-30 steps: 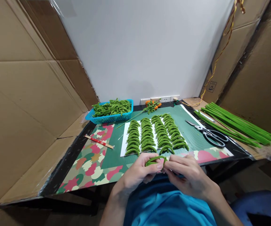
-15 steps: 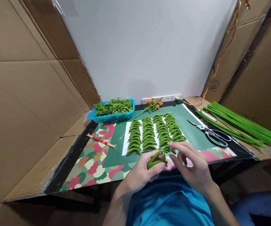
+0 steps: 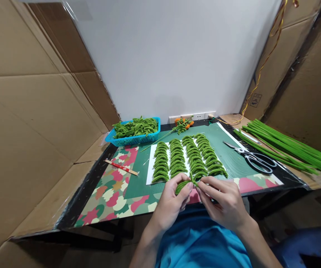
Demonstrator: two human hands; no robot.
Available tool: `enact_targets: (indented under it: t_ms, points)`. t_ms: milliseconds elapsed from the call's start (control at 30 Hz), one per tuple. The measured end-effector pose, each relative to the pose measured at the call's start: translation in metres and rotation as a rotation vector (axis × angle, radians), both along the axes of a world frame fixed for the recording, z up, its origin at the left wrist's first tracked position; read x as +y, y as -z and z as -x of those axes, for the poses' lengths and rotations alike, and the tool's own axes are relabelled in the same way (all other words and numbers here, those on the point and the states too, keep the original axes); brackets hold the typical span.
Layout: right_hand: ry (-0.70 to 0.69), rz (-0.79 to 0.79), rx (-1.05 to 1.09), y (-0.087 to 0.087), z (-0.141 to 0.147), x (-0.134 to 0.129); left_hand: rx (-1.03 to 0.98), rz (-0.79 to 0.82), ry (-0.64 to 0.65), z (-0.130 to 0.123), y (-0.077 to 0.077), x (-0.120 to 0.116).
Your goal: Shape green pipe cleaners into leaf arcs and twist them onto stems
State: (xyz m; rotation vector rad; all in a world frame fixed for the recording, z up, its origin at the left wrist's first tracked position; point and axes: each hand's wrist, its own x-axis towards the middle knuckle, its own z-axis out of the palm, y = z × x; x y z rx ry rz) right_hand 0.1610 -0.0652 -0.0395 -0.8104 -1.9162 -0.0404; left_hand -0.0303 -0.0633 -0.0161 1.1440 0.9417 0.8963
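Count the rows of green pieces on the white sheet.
4, side by side on the white sheet: far-left row, centre-left row, centre-right row and far-right row. No whole row seems hidden; the left hand may cover some near ends.

Black table: patterned mat bearing white sheet, red-wrapped stick; scissors across edge.

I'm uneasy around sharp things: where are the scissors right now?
In the head view, the scissors lie right of centre, between the rows of curved green pieces and the long green stems.
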Motion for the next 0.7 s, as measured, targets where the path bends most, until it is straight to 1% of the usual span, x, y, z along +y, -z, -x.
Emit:
enact_targets:
  t_ms: [100, 200, 433, 600, 700]
  points:
    - [0.018, -0.040, 0.007, 0.000, 0.005, 0.000, 0.038, -0.062, -0.076, -0.004, 0.001, -0.002]
    - [0.039, -0.063, -0.017, 0.000, 0.009, -0.001, 0.064, -0.108, -0.117, -0.007, 0.004, -0.003]
    - [0.110, -0.045, -0.029, -0.002, 0.017, -0.007, 0.076, -0.135, -0.202, -0.010, 0.007, -0.004]
    - [0.103, -0.005, -0.017, -0.006, 0.011, -0.005, 0.064, -0.114, -0.207, -0.008, 0.006, -0.004]
    - [0.071, 0.032, -0.006, -0.004, 0.007, -0.003, 0.063, -0.118, -0.197, -0.009, 0.003, -0.003]
